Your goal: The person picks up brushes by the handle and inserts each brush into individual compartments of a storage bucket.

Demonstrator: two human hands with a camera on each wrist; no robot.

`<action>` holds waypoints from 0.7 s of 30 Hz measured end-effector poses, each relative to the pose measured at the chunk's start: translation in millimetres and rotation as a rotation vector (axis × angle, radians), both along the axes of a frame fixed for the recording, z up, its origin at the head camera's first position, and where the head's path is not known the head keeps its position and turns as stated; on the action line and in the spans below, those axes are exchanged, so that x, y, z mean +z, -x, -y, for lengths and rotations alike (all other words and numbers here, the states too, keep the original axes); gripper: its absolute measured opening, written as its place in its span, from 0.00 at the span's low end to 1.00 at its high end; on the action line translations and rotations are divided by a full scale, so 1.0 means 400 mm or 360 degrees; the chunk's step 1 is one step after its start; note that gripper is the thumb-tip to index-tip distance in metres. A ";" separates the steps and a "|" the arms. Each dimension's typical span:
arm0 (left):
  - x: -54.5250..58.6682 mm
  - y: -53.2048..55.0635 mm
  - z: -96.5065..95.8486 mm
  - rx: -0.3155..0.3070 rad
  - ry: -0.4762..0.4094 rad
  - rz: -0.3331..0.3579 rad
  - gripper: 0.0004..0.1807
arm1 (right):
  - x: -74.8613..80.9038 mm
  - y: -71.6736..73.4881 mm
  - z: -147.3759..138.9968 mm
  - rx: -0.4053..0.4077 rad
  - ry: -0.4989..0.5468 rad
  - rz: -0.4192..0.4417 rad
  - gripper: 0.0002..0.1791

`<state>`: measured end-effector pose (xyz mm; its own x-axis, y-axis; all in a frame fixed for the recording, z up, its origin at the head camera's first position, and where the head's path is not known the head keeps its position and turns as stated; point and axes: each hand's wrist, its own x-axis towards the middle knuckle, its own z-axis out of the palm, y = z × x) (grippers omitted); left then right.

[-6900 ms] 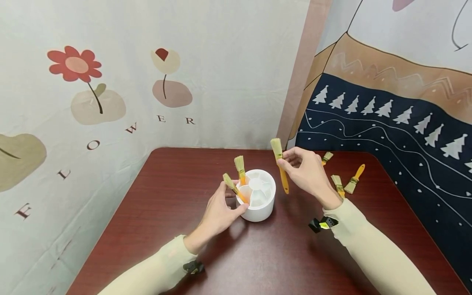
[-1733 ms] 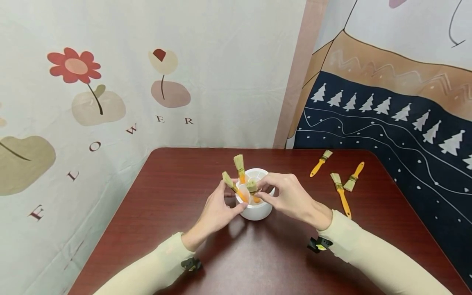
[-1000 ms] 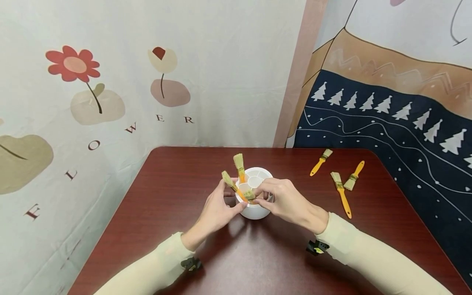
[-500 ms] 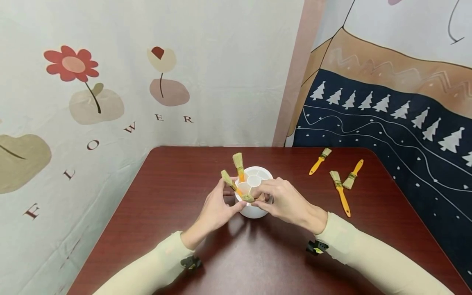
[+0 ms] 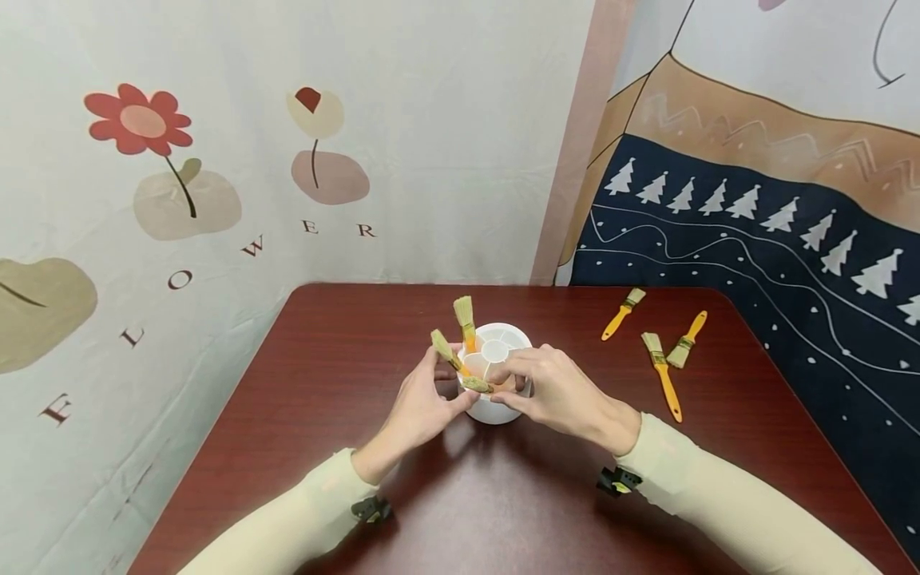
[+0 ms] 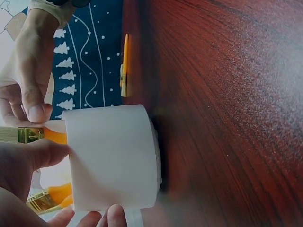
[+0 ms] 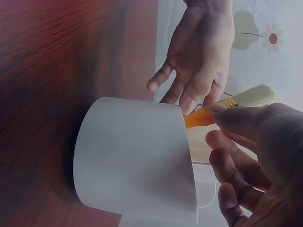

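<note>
A white round brush pot (image 5: 494, 410) with divided compartments stands on the table. My left hand (image 5: 420, 409) grips its left side, thumb at the rim, fingers against the wall. Two paintbrushes with orange handles and pale bristles stand bristles-up in it: a rear brush (image 5: 465, 313) and a left brush (image 5: 442, 346) leaning left. With thumb and forefinger my right hand (image 5: 557, 393) pinches a third paintbrush (image 5: 476, 385) near its ferrule, its bristles tilted left toward my left thumb. That brush's orange handle (image 7: 199, 118) goes down inside the rim; its lower end is hidden.
Several more paintbrushes lie at the table's right: a back brush (image 5: 622, 315), a long one (image 5: 663, 377) and one with bristles toward me (image 5: 688, 340). The brown table (image 5: 345, 335) meets a printed cloth wall (image 5: 446, 160) behind.
From beside the pot, my right hand has brought the third paintbrush over and lowered its handle inside. Its bristle end then tipped left and down. My left hand stays on the pot.
</note>
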<state>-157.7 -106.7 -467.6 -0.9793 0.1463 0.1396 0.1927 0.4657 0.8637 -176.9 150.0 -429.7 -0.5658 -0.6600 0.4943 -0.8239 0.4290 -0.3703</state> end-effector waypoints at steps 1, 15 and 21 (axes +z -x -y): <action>0.001 0.000 0.000 0.0000 0.0001 0.0002 0.42 | 0.002 -0.001 -0.001 -0.0006 -0.0002 0.0014 0.16; -0.002 0.003 -0.001 0.0005 -0.0013 0.0013 0.42 | 0.017 -0.006 -0.020 -0.0057 0.0040 0.0050 0.17; -0.001 0.003 -0.001 -0.0002 -0.0024 0.0011 0.42 | 0.019 -0.004 -0.028 -0.0123 0.0146 0.0003 0.11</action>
